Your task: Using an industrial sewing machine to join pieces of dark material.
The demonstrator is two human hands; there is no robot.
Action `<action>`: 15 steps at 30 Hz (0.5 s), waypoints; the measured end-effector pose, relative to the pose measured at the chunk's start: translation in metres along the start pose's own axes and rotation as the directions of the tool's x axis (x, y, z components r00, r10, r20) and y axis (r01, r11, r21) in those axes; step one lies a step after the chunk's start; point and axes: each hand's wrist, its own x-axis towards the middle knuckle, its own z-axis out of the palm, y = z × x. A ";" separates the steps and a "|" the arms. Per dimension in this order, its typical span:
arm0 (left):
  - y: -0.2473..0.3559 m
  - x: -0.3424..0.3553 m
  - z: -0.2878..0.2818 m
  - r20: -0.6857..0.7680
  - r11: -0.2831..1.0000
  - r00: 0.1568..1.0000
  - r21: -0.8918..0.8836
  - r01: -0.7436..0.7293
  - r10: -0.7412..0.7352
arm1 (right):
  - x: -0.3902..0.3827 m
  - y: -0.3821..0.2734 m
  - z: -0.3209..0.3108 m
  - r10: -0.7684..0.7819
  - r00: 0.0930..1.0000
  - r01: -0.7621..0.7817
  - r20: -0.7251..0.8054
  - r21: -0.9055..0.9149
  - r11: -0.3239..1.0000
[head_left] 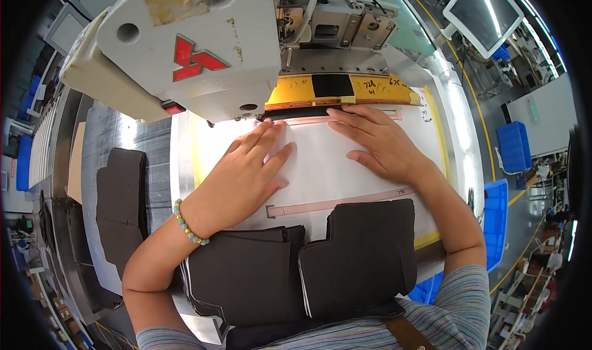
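My left hand (237,180) lies palm down on a white sheet (317,171), fingers stretched, fingertips at the left end of a narrow black strip (299,112). On the other side my right hand (385,143) rests with fingers spread; its fingertips touch the strip's right part. The strip lies along a yellow plate (290,90) of the machine, and its far edge is hidden. Two stacks of black cut pieces, a left stack (243,273) and a right stack (364,251), lie between my forearms. A pinkish band (345,203) runs across the sheet just beyond them.
The large pale machine head (142,54) overhangs the far left. Another stack of black pieces (120,205) sits on a metal surface to the left. A screen (484,14) stands at the far right; blue bins, including one bin (495,220), are beside the table.
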 end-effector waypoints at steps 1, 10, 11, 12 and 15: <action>0.000 0.001 0.000 -0.006 1.000 1.000 -0.002 0.017 -0.017 | 0.000 0.000 -0.001 -0.001 1.000 0.001 0.000 -0.002 1.000; -0.006 -0.003 0.009 -0.035 0.989 0.996 -0.126 0.081 -0.086 | -0.004 -0.003 0.007 -0.027 0.994 0.024 -0.105 -0.032 0.999; -0.005 -0.002 0.008 -0.037 0.988 0.996 -0.136 0.070 -0.076 | -0.006 -0.003 0.009 -0.040 0.987 0.030 -0.154 -0.070 0.997; -0.004 -0.002 0.005 -0.025 0.987 0.995 -0.134 0.090 -0.094 | -0.008 -0.003 0.011 -0.029 0.989 0.018 -0.148 -0.076 0.997; -0.004 -0.001 0.005 -0.019 0.985 0.994 -0.142 0.102 -0.106 | -0.010 -0.003 0.014 -0.005 0.968 -0.013 -0.252 -0.072 0.997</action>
